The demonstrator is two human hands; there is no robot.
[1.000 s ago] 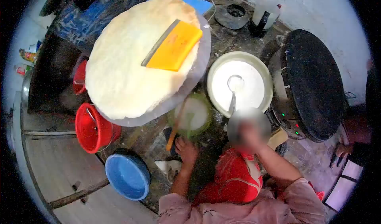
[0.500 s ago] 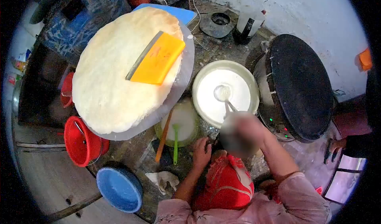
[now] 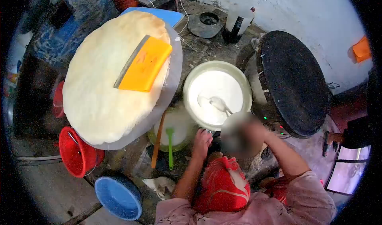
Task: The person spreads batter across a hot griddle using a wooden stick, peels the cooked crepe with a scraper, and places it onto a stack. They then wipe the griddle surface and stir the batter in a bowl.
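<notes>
"What's the biggest thing by you?"
"The pale flatbread, left of the bowl, its edge overhanging toward me. Just right of the bowl stands a round black griddle."
"And the bowl itself?"
"My landmark bowl comes next, white liquid inside. Well left of it, on my side, are a blue basin and a red bucket."
"Smaller things?"
"A yellow scraper, left of the bowl, flat on the bread."
"Your hands?"
"My left hand is at the bowl's near rim, fingers bent; I can't tell whether they grip it. My right hand, by the near-right rim, is blurred. The ladle in the bowl points its handle into that blur, so its grip I can't tell."
</notes>
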